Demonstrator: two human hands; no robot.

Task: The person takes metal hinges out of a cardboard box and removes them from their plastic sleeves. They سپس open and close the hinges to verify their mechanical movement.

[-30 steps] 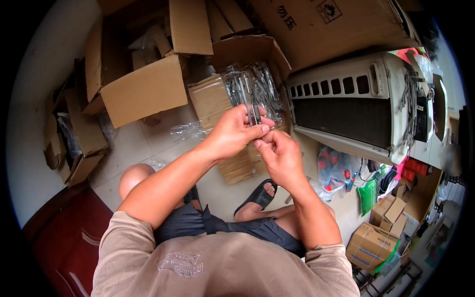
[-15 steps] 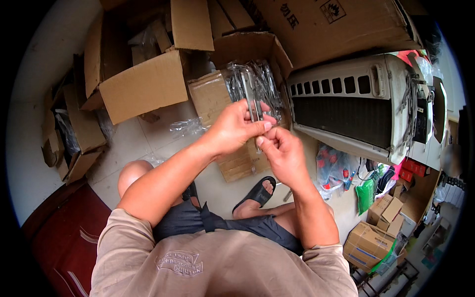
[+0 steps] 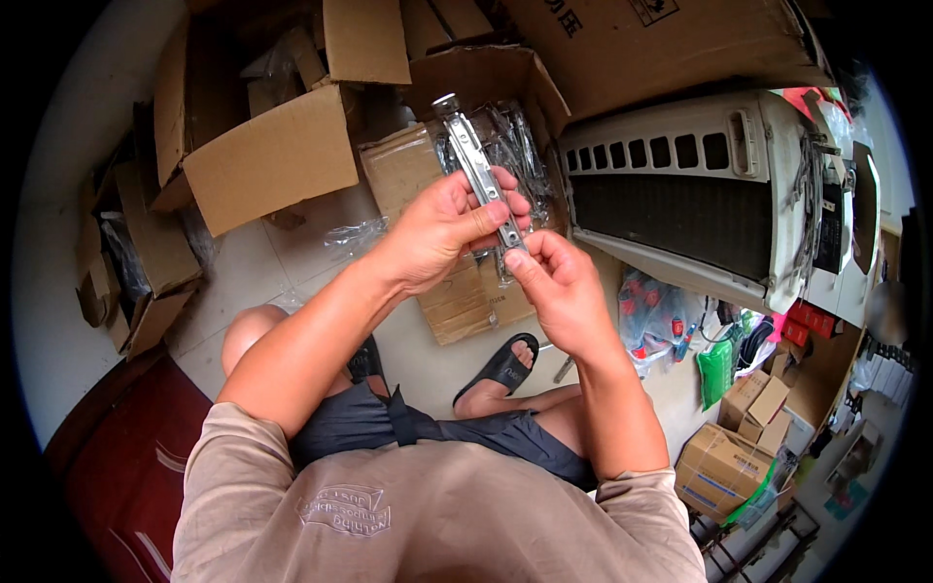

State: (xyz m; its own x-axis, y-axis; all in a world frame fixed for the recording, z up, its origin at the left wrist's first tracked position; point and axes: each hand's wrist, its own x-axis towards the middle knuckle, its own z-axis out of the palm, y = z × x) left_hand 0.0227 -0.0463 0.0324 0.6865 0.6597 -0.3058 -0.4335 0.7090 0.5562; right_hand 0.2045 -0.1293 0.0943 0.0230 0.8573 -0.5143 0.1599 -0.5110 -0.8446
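A long, narrow shiny metal fitting [image 3: 470,148] with a round knob at its far end is held up in front of me, tilted with the knob to the far left. My left hand [image 3: 449,225] wraps around its middle, the thumb pressed on its face. At the near end, my right hand [image 3: 562,293] pinches it between thumb and fingers. Its exact kind I cannot make out. Beyond and below my hands is an open cardboard box [image 3: 486,60], holding several similar metal pieces [image 3: 520,146] in clear plastic.
Another open cardboard box [image 3: 272,160] stands at the far left. A grey-white slatted metal housing [image 3: 671,185] is to the right. Crumpled clear plastic [image 3: 355,236] lies on the tiled floor. Smaller cartons [image 3: 721,476] sit at the lower right, and a dark red panel [image 3: 136,457] at the lower left.
The metal fitting has turned so that its broad face and knob now show. My left hand has shifted slightly left along with it, while both hands keep hold.
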